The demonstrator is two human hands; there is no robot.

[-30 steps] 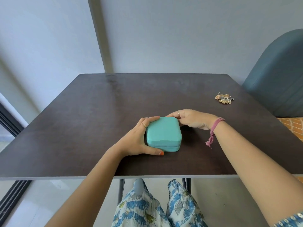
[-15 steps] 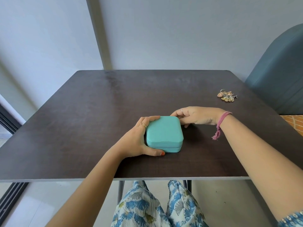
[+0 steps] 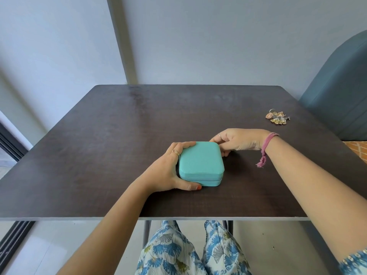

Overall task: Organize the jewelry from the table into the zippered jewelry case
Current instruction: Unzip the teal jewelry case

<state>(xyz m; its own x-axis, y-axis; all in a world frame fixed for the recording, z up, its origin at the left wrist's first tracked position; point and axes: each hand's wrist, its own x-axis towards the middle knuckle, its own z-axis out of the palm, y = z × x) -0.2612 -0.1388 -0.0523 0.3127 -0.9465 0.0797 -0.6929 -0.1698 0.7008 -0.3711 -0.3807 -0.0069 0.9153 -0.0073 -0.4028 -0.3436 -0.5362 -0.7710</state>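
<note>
A closed teal zippered jewelry case lies flat on the dark table, near its front middle. My left hand grips the case's left side, fingers along the far edge and thumb at the near corner. My right hand is at the case's far right corner with its fingers curled, pinching something small there that I cannot make out. A small pile of gold and silver jewelry sits at the table's right, apart from both hands.
A blue-grey upholstered chair stands against the table's right edge. A grey wall rises just behind the table's far edge. My knees in blue floral fabric show under the front edge.
My right hand has slid a little to the right along the case's far right corner. The left hand and the case stay put.
</note>
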